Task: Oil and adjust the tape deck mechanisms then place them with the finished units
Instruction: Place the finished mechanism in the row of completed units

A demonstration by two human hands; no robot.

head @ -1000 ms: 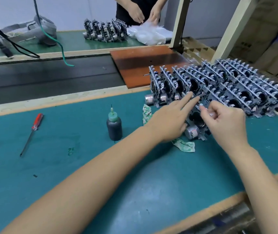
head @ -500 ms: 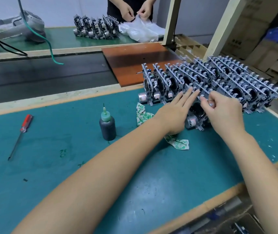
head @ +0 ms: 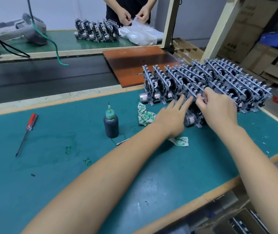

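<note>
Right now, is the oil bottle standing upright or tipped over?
Upright. The oil bottle stands on its base on the green mat, needle tip pointing straight up, left of the patterned rag. Neither hand touches it.

The right hand [head: 219, 110] covers most of the tape deck mechanism [head: 194, 117] under it; its fingertips are curled out of sight. The cloth [head: 146, 115] runs beneath the left hand [head: 172, 117]. Both arms are cut off at the bottom edge.
</note>
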